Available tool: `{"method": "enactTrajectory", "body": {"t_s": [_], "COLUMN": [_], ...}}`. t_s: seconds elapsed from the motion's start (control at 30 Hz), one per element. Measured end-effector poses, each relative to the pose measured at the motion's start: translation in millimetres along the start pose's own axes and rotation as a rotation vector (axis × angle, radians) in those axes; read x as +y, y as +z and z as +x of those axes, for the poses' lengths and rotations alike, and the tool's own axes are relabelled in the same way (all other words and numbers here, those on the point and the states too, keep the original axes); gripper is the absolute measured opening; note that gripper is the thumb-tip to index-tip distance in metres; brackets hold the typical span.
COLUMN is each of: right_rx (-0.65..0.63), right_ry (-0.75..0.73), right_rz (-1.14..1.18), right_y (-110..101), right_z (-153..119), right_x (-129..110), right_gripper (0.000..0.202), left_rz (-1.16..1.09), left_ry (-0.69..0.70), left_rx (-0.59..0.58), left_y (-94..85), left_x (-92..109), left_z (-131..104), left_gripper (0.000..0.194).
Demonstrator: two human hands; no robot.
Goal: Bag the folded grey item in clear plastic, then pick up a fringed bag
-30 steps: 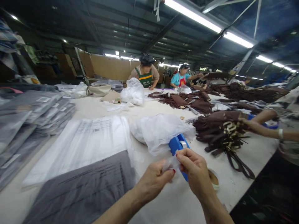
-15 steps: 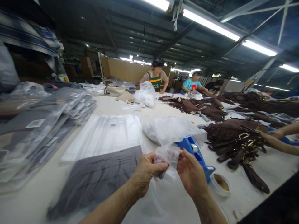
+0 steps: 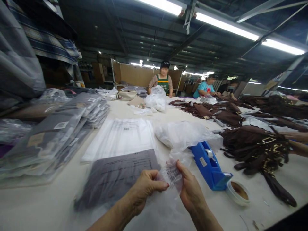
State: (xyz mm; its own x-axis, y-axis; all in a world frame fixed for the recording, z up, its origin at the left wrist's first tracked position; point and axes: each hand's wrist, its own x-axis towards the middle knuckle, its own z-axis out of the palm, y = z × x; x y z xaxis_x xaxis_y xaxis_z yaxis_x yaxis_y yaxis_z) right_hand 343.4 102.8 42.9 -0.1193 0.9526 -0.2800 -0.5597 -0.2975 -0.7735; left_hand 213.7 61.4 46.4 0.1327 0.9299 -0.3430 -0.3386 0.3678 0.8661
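Observation:
A small clear plastic bag (image 3: pixel 173 170) hangs between both my hands just above the white table (image 3: pixel 48 202). My left hand (image 3: pixel 144 187) pinches its left edge and my right hand (image 3: pixel 190 191) grips its right side. Directly under my hands lies a grey garment in a clear bag (image 3: pixel 115 176). A blue tape dispenser (image 3: pixel 209 165) stands just right of my right hand, with a roll of tape (image 3: pixel 237 192) beside it.
Bagged grey garments (image 3: pixel 55 134) are stacked at the left. White plastic bags (image 3: pixel 122 138) and a crumpled bag heap (image 3: pixel 183 133) lie ahead. Brown strapped items (image 3: pixel 255 147) pile up at the right, where another person's arm (image 3: pixel 298 142) reaches in. Two people (image 3: pixel 163 81) work at the far end.
The view has swung so the table contents sit further right. My hands have come lower and closer with the small bag, clear of the dispenser.

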Motion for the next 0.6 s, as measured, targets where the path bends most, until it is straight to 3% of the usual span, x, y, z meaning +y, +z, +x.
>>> {"method": "enactTrajectory", "body": {"t_s": [0.13,0.23,0.33,0.43,0.53,0.6], "right_rx": [-0.011,-0.02,-0.023,0.022,0.127,0.2], "right_ry": [0.04,0.095,0.064,0.033,-0.051,-0.194], "right_rz": [0.157,0.165,0.111,0.112,0.121,0.059], "right_y": [0,-1,-11,-30,-53,-65], "right_z": [-8,-13,-10,-1,1,-10], "right_x": [11,27,38,35,20,8], "right_gripper": [0.023,0.021,0.014,0.011,0.012,0.013], "left_rz": [0.059,0.139,0.248,0.407,0.824,1.261], "left_ry": [0.055,0.066,0.012,-0.011,0.149,0.372], "left_rx": [0.099,0.086,0.057,0.094,0.096,0.001], "left_y": [-7.2,-7.4,-15.8,-38.8,-61.4,-69.6], "left_x": [-17,-25,-23,-12,-6,-16], "left_z": [-3,-3,-10,-33,-78,-110], "left_gripper": [0.026,0.024,0.024,0.022,0.021,0.048]}}
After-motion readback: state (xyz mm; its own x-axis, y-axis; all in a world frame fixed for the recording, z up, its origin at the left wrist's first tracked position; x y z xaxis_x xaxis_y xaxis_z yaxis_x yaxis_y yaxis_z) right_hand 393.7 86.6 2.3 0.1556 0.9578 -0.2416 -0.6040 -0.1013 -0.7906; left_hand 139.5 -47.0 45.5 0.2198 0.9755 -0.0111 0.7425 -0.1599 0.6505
